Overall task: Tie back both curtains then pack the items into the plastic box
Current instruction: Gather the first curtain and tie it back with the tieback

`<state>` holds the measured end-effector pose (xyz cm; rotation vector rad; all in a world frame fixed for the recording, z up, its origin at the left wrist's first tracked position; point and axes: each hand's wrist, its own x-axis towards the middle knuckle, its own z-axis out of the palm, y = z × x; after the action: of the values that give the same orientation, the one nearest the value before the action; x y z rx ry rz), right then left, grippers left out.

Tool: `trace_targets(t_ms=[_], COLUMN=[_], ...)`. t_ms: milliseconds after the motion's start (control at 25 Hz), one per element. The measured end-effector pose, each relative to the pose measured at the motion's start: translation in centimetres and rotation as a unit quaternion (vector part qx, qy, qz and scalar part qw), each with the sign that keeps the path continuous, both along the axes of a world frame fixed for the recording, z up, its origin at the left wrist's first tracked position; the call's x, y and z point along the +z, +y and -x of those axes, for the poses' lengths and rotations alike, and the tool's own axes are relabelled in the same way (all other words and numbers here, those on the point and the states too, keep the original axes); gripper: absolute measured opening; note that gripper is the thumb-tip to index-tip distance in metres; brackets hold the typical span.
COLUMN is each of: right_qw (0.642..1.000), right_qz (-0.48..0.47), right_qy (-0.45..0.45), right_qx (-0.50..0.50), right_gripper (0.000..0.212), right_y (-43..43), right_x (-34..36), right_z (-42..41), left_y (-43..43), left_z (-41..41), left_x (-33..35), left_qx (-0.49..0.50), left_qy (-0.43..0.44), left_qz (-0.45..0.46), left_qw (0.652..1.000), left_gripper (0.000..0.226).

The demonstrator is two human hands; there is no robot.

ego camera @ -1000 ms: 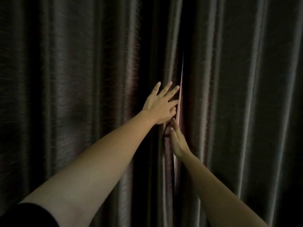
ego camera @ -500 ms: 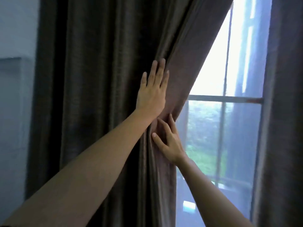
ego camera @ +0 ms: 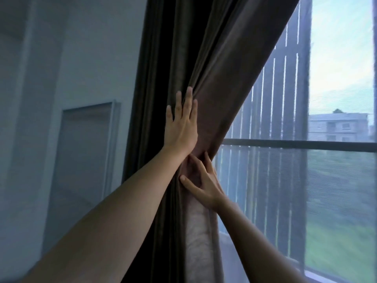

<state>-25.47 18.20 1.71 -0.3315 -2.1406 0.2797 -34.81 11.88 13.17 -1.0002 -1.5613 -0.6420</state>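
Curtain is sitting bunched at frame centre: you're pressing it, left hand fingers straight, right hand fingers splayed. No tie showing yet; second one and packing are waiting.

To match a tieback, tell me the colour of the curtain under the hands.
The curtain is plain dark brown, seen best in the head view.
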Motion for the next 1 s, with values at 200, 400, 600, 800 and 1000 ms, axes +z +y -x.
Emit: trace_targets(t_ms=[200, 400, 600, 800, 1000], right_qw=[1.000, 0.998, 0.995, 0.976, 0.996], right_qz=[-0.002, 0.008, 0.000, -0.062, -0.032], right_qy=[-0.012, -0.003, -0.012, 0.208, 0.071], right_qx=[0.028, 0.065, 0.102, 0.013, -0.031], right_gripper=[0.070, 0.070, 0.049, 0.056, 0.062], right_y=[-0.1, 0.3, 1.7, 1.1, 0.8], right_x=[0.5, 1.0, 3.6, 11.3, 15.3], right_z=[9.2, 16.6, 22.8, 23.0, 27.0], left_y=[-0.3, -0.8, -2.1, -2.1, -2.1], left_z=[9.4, 15.5, 24.4, 24.7, 26.7], left_x=[0.2, 0.8, -0.9, -3.2, -4.8], left_qx=[0.000, 0.008, -0.112, -0.399, -0.357], left_qy=[0.002, -0.006, -0.167, -0.332, -0.371], left_qz=[0.000, 0.001, -0.012, -0.049, -0.121], left_qw=[1.000, 1.000, 0.980, 0.853, 0.848], left_gripper=[0.071, 0.073, 0.091, 0.096, 0.022])
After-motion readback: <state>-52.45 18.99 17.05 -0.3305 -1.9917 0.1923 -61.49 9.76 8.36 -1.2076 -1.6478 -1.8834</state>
